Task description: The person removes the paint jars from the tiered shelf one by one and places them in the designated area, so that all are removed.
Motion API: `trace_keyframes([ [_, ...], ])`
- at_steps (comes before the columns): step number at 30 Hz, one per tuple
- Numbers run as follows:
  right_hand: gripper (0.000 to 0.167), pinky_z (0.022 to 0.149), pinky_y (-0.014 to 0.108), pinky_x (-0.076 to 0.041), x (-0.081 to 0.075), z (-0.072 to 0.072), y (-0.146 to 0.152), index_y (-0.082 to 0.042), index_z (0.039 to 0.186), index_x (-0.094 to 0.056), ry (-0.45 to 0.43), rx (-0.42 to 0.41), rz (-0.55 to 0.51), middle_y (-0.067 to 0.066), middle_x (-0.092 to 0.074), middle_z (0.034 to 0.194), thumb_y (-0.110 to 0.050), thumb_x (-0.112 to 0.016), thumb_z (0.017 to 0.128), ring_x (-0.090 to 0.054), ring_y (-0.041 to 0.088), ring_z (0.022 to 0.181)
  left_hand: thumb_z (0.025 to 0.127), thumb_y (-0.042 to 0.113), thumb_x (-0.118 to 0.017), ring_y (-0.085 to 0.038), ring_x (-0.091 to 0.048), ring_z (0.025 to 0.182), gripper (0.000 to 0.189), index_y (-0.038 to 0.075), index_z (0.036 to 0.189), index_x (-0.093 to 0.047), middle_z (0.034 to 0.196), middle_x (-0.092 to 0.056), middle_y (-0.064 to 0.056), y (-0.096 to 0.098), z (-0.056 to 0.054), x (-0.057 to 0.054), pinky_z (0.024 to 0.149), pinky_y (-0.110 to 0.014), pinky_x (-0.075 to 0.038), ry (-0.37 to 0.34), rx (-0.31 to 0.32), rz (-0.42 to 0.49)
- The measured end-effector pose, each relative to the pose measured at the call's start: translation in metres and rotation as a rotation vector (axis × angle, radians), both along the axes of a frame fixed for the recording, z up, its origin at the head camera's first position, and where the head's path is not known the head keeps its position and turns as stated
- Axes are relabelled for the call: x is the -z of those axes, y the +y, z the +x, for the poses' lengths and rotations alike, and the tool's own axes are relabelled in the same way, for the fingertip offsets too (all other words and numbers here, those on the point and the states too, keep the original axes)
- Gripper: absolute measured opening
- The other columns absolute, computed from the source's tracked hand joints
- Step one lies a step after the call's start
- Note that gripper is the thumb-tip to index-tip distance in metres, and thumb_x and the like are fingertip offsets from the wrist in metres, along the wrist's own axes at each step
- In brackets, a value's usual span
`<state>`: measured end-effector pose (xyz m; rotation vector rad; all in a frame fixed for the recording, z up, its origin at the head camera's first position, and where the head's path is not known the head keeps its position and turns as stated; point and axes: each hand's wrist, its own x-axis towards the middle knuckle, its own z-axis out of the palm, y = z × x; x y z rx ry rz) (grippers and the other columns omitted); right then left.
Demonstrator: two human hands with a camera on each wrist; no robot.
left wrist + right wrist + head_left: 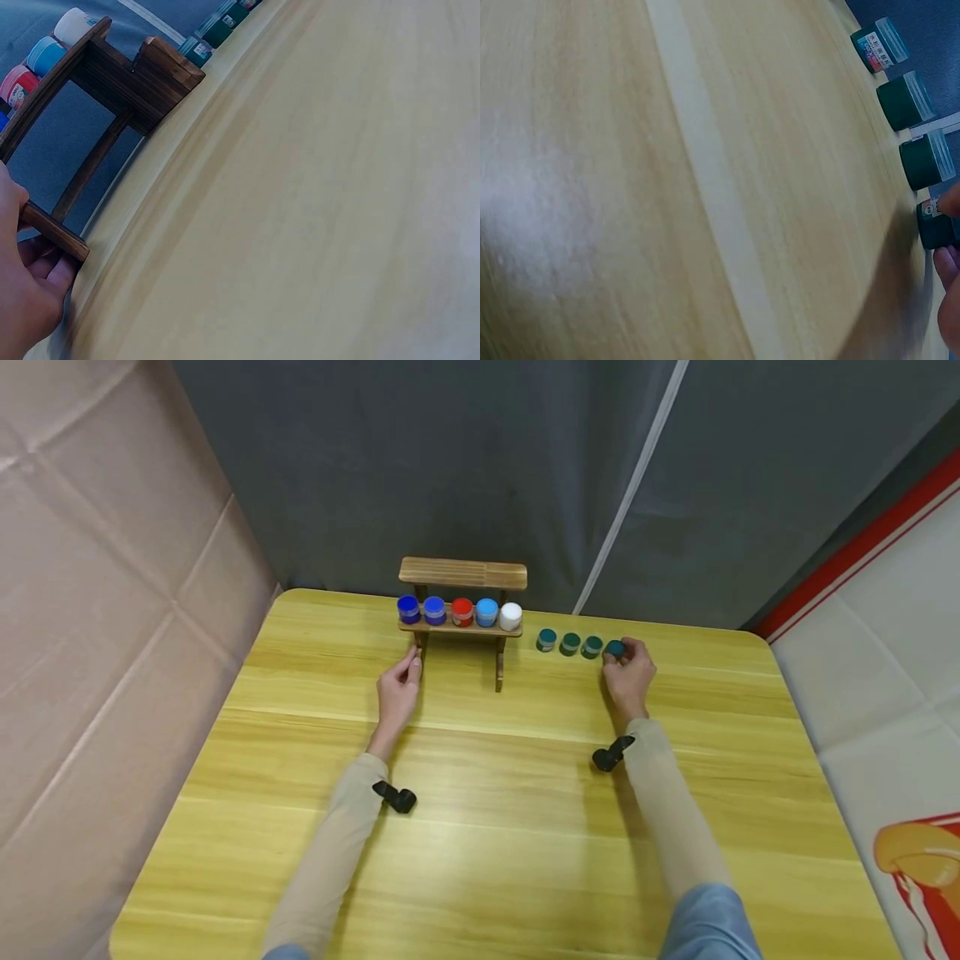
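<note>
A small wooden rack [463,572] stands at the table's back edge, with jars in blue [434,610], red [462,612], light blue [487,612] and white [510,617] on its lower shelf. My left hand [397,693] grips the rack's left leg near its foot [56,231]; some fingers are hidden behind the wood. To the right of the rack, dark green paint jars [570,644] stand in a row. At the row's right end, my right hand [630,677] pinches the last green jar [932,225] between thumb and fingers; the jar sits at table level.
The wooden table [495,827] ends at a dark grey curtain [450,460] behind the rack. A pale padded wall [112,610] stands on the left, and a white panel with a red border [885,602] on the right. Each wrist wears a small black camera [613,753].
</note>
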<state>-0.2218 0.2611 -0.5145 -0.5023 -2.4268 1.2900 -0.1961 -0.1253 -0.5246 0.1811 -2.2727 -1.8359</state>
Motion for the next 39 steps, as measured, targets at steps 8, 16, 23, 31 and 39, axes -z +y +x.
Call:
trace_keyframes([
  [8,0.045,0.114,0.049,-0.053,0.000,0.000,0.004,0.003,0.142,-0.059,0.004,-0.008,-0.007,0.025,-0.064,0.140,-0.006,-0.063,0.098,-0.063,0.040,0.131,0.108,0.018,-0.061,-0.036,-0.068,0.128,0.038,0.006,0.143,-0.063,0.141,-0.067,-0.017,0.000,-0.001,0.000,0.108,-0.046,-0.057,0.008,-0.004,-0.011],
  [16,0.044,0.117,0.049,-0.050,-0.012,-0.002,0.004,0.003,0.142,-0.059,0.040,-0.027,-0.003,0.024,-0.063,0.143,-0.007,-0.062,0.099,-0.061,0.039,0.135,0.108,0.017,-0.062,-0.036,-0.068,0.128,0.037,0.006,0.143,-0.063,0.142,-0.066,-0.017,-0.001,-0.001,0.000,0.108,-0.045,-0.057,-0.005,-0.004,-0.001],
  [23,0.041,0.117,0.047,-0.050,-0.023,-0.006,-0.006,0.006,0.137,-0.061,0.121,-0.062,-0.021,0.026,-0.064,0.140,-0.009,-0.067,0.099,-0.061,0.038,0.134,0.107,0.017,-0.062,-0.036,-0.067,0.129,0.037,0.005,0.142,-0.064,0.141,-0.066,-0.018,-0.001,-0.001,0.000,0.109,-0.045,-0.057,0.008,-0.016,-0.006],
  [31,0.042,0.116,0.046,-0.050,-0.038,-0.007,-0.027,0.007,0.137,-0.060,0.178,-0.119,-0.072,0.024,-0.065,0.138,-0.011,-0.069,0.100,-0.061,0.037,0.131,0.108,0.019,-0.061,-0.035,-0.067,0.130,0.037,0.006,0.143,-0.064,0.142,-0.066,-0.016,-0.001,0.000,0.002,0.109,-0.046,-0.057,0.002,-0.008,-0.004],
  [39,0.043,0.115,0.049,-0.051,-0.052,-0.005,-0.053,0.009,0.136,-0.060,0.231,-0.206,-0.092,0.027,-0.066,0.136,-0.010,-0.070,0.099,-0.062,0.038,0.129,0.109,0.019,-0.061,-0.034,-0.065,0.133,0.037,0.006,0.144,-0.063,0.143,-0.066,-0.016,-0.001,0.000,0.003,0.111,-0.045,-0.056,0.006,-0.003,-0.003],
])
